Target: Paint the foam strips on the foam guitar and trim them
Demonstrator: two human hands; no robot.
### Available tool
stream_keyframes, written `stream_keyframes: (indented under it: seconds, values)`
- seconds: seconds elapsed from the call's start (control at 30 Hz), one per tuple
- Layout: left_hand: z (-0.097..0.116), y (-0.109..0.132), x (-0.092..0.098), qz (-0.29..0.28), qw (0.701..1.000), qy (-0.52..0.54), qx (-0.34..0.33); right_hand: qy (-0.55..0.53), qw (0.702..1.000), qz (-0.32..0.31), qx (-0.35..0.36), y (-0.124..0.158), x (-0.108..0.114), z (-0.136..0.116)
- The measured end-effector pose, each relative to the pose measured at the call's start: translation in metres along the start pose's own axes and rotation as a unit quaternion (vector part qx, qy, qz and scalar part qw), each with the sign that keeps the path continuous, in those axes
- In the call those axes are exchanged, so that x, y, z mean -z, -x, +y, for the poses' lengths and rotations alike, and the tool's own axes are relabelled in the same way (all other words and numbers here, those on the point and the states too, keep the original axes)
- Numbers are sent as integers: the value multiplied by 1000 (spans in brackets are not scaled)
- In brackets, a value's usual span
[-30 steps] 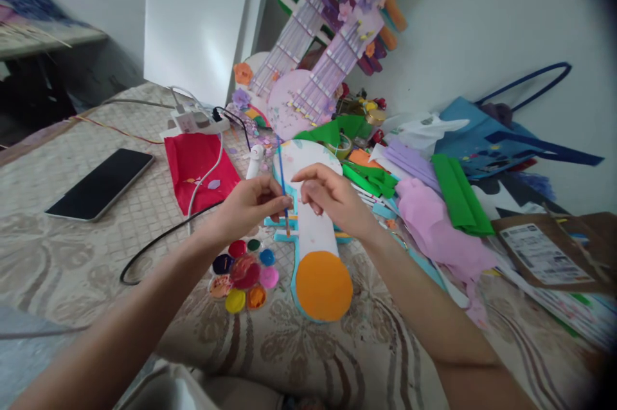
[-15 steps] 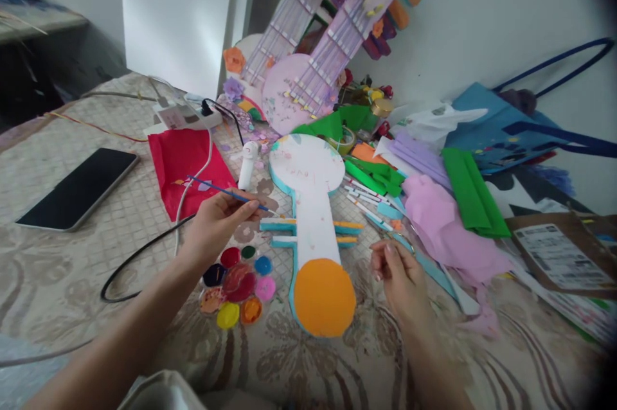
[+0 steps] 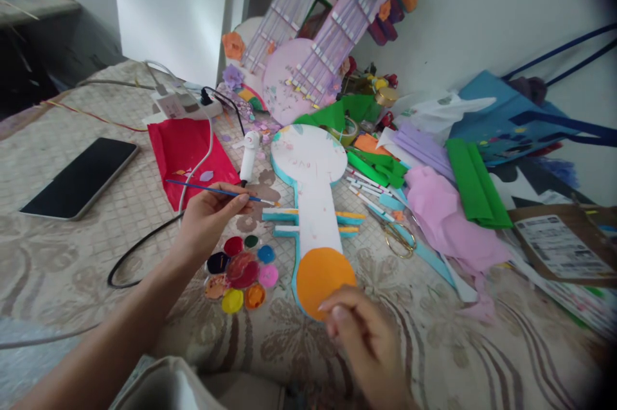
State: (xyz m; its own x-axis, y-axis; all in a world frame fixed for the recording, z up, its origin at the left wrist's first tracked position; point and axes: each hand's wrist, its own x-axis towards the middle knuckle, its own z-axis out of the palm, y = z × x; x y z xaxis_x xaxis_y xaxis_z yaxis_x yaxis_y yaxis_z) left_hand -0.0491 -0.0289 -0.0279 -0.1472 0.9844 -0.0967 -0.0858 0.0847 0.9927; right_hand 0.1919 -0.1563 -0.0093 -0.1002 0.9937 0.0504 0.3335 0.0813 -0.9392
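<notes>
My left hand (image 3: 208, 217) grips a thin blue paintbrush (image 3: 212, 189) that lies almost level, its tip pointing right toward a white key-shaped foam cutout (image 3: 312, 191) with teal edges and an orange disc (image 3: 322, 272) at its near end. Just below that hand sits a round paint palette (image 3: 240, 270) with several colour wells. My right hand (image 3: 367, 339) is low and close to me, fingers loosely curled, its fingertips at the near edge of the orange disc, holding nothing I can see.
A black phone (image 3: 80, 177) lies at the left, with a red paper sheet (image 3: 189, 155), a power strip (image 3: 180, 103) and cables behind. Scissors (image 3: 396, 234), green, purple and pink paper (image 3: 448, 211) and a blue bag (image 3: 511, 121) crowd the right. A small white bottle (image 3: 247, 156) stands beside the cutout.
My right hand has drawn back from over the cutout's stem to the near edge of the orange disc. The brush has swung from upright to nearly level in my left hand.
</notes>
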Motion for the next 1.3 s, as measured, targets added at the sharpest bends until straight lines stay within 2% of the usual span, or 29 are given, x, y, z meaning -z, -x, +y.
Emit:
stream_keyframes:
  seconds: [0.07,0.13,0.27,0.33,0.43,0.5,0.63,0.73,0.87,1.0,1.3]
  values:
    - [-1,1,1,8,1000,12,-10,44,993,-97,55,6,-15,-9]
    - [-3,1,3,19,999,25,-22,65,983,-152,77,8,-27,-15]
    - [-8,2,9,32,997,52,-43,135,971,-180,80,-1,-30,-29]
    - [-9,2,12,43,995,67,-59,180,958,-206,83,-15,-25,-36]
    - [-5,1,14,69,991,76,-81,262,936,-209,104,-45,-22,-43]
    - [-2,0,15,79,990,74,-90,323,912,-219,124,-67,-28,-43]
    - [3,0,17,83,987,84,-104,449,845,-260,132,-95,-47,-38]
    - [3,0,18,83,987,83,-110,519,800,-279,112,-100,-58,-38]
    - [3,1,18,78,987,83,-112,560,771,-289,95,-96,-62,-40]
    - [4,3,17,69,988,88,-111,562,771,-282,96,-92,-65,-35]
    - [1,6,20,56,987,116,-94,472,839,-263,59,-92,-72,-23]
